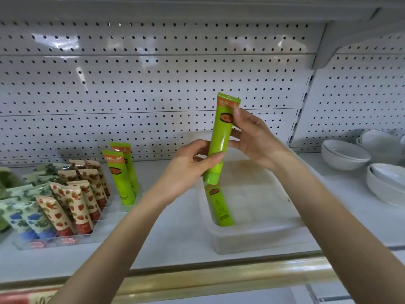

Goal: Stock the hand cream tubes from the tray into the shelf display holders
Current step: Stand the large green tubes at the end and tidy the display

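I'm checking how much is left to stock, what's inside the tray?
One green tube lies in the tray along its left wall. Its top end is covered by the held tube. I see nothing else inside.

**A:** What sort of place is this?

**B:** A shop, out on the sales floor. The back wall is a white perforated panel [153, 84] of the retail-shelving kind, and a slotted upright [303, 102] divides 2 bays.

**A:** What else points that way?

**B:** The shelf [175, 227] has a gold front rail [219, 275], with a red label strip [22, 298] at its left end. Matching hand cream tubes [76, 207] stand in rows, sorted by design, in a clear display holder [43, 243]. Stacked white bowls [344, 154] fill the neighbouring bay.
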Motion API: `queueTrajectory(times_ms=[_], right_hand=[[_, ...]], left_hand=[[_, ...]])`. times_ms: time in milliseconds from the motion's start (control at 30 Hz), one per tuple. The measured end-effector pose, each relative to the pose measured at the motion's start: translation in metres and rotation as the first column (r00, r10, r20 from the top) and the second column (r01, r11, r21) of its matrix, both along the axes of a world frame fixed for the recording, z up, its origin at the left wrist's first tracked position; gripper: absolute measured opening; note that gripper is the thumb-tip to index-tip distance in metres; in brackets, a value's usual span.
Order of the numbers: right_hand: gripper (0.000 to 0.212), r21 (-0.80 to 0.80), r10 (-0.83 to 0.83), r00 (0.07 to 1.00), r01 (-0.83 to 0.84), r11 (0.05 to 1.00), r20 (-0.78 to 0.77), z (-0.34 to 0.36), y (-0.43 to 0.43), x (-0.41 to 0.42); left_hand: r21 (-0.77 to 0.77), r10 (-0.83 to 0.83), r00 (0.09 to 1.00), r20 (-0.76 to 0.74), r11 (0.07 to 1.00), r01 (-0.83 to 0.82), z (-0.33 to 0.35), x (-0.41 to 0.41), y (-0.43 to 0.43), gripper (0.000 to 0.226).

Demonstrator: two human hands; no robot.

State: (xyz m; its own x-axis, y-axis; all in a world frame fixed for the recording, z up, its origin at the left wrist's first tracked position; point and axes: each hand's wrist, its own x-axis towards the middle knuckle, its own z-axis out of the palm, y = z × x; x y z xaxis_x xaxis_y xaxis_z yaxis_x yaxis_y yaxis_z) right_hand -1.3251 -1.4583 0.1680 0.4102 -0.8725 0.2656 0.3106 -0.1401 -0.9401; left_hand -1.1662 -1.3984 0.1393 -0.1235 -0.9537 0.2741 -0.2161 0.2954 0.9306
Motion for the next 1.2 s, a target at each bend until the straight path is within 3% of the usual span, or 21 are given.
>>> queueTrajectory(times_ms=[67, 133, 200, 233, 300, 333, 367, 467, 567, 700, 800, 900, 1200], right_hand=[[0.042, 0.046, -0.034, 0.999, 0.036, 0.998, -0.030, 0.000, -0.004, -0.001], [0.038, 0.075, -0.123, 0.985, 0.132, 0.988, -0.118, -0.004, -0.007, -0.001], [0.023, 0.018, -0.211, 0.898, 0.236, 0.972, -0.385, -0.018, -0.013, 0.003], [0.020, -0.072, -0.240, 0.760, 0.248, 0.966, -0.605, -0.028, -0.015, 0.004], [0.036, -0.136, -0.167, 0.304, 0.120, 0.983, -0.938, -0.049, -0.019, 0.005], [0.050, -0.054, -0.063, 0.136, 0.064, 0.996, -0.989, -0.056, -0.018, 0.006], [0.062, 0.058, 0.054, 0.071, 0.044, 0.997, -0.996, -0.061, -0.015, 0.007], [0.068, 0.228, 0.223, 0.117, 0.034, 0.973, -0.968, -0.064, -0.007, 0.010], [0.054, 0.264, 0.257, 0.193, 0.008, 0.965, -0.947, -0.068, -0.008, 0.013], [0.019, 0.333, 0.310, 0.316, 0.018, 0.943, -0.897, -0.072, -0.008, 0.016], [0.017, 0.352, 0.319, 0.405, 0.009, 0.936, -0.857, -0.074, -0.008, 0.019], [0.025, 0.325, 0.282, 0.501, -0.002, 0.946, -0.818, -0.070, -0.007, 0.021], [0.033, 0.026, -0.062, 0.837, 0.091, 0.996, -0.544, -0.027, -0.002, 0.015]], left_hand=[[0.021, 0.017, 0.997, -0.069, 1.000, -0.015, 0.003, 0.005, 0.003, 0.007], [0.017, 0.060, 0.992, -0.108, 0.998, -0.059, 0.006, 0.013, 0.005, 0.008], [0.011, 0.075, 0.987, -0.144, 0.997, -0.074, 0.008, 0.022, 0.009, 0.013], [0.014, 0.076, 0.983, -0.166, 0.997, -0.075, 0.008, 0.027, 0.011, 0.018], [0.015, 0.078, 0.983, -0.167, 0.997, -0.077, 0.004, 0.035, 0.016, 0.025], [0.014, 0.080, 0.986, -0.148, 0.997, -0.078, 0.001, 0.038, 0.018, 0.028], [0.016, 0.081, 0.988, -0.129, 0.997, -0.080, -0.002, 0.041, 0.020, 0.029], [0.030, 0.085, 0.990, -0.114, 0.996, -0.083, -0.011, 0.045, 0.025, 0.032], [0.036, 0.081, 0.988, -0.129, 0.996, -0.077, -0.016, 0.047, 0.029, 0.030], [0.050, 0.102, 0.984, -0.145, 0.994, -0.096, -0.019, 0.050, 0.032, 0.029], [0.056, 0.122, 0.983, -0.136, 0.992, -0.115, -0.020, 0.053, 0.035, 0.043], [0.065, 0.156, 0.979, -0.131, 0.987, -0.149, -0.020, 0.054, 0.039, 0.055], [-0.013, 0.138, 0.975, -0.176, 0.990, -0.143, -0.014, 0.056, 0.074, 0.041]])
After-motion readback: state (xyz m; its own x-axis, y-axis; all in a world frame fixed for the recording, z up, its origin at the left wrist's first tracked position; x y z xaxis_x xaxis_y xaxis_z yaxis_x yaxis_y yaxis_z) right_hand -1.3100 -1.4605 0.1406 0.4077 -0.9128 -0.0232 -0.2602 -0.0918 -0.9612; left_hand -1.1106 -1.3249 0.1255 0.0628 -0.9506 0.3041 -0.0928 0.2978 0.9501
